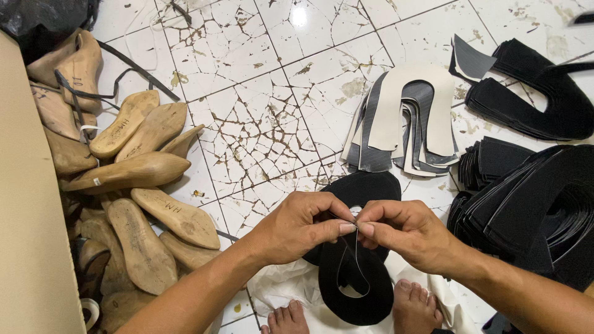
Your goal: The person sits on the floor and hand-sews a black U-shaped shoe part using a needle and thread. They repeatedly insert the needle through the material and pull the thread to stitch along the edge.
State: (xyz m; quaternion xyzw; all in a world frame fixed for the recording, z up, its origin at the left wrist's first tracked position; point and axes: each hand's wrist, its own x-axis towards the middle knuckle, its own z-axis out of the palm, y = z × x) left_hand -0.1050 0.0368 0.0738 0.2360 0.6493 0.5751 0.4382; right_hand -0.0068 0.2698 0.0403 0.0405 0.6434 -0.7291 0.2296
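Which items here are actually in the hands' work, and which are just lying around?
In hand:
- left hand and right hand, fingertips pinched together on a thin thread
- black U-shaped upper piece hanging under them

Lying about:
- wooden shoe lasts
- grey and white cut pieces
- black cut-piece stacks
- cracked tile floor

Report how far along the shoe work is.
Done: cut stacks lie on the floor, grey-and-white pieces and black pieces. In hand: left hand and right hand pinch thread over a black upper. Left: the wooden lasts lie bare.
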